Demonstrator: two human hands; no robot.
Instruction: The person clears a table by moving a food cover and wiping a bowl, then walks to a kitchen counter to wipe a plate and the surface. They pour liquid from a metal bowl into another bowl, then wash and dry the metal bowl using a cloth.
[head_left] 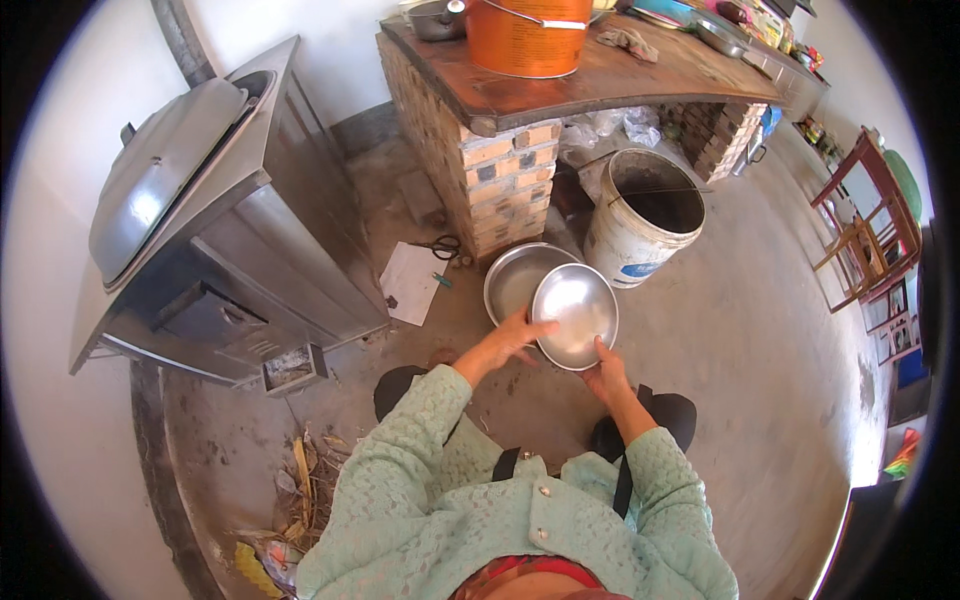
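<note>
A shiny round metal bowl [577, 318] is held between my two hands, tilted so that its inside shows. My left hand [507, 343] grips its left rim with the thumb over the edge. At the lower right rim my right hand [606, 375] holds it the same way, thumb on top and fingers out of sight beneath. Behind and to the left, a larger metal basin [510, 281] rests on the floor, partly covered by the bowl. A white bucket [640, 235] with a dark inside stands just beyond the bowl.
On the left stands a metal stove [240, 230] with a lidded top. A brick-legged wooden counter [600, 85] carries an orange bucket [528, 38]. Paper [411, 283] and black scissors [444, 246] lie on the floor. Dry husks [300, 485] are near my left; a wooden chair [868, 225] is far right.
</note>
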